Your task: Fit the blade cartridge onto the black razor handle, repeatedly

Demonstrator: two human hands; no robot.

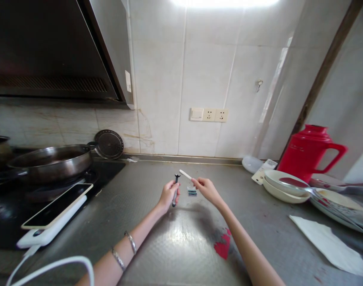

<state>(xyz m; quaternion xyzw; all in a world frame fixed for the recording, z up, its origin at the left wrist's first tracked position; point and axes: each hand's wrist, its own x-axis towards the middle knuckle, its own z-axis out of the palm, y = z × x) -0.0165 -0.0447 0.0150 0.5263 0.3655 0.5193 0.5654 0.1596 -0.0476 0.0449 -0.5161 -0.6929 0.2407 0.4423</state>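
My left hand is closed around a grey and black razor handle, held upright with its small forked black head at the top. My right hand pinches a slim white stick that points up and left towards the razor's head; a small gap shows between them. What kind of stick it is, I cannot make out. Just behind and between the hands, a small clear case with dark teal strips lies on the steel counter.
At left, a phone rests on a white power bank with a cable, beside a pan on the stove. Red paper-like pieces lie near my right forearm. Bowls, a red flask and a white sheet are at right.
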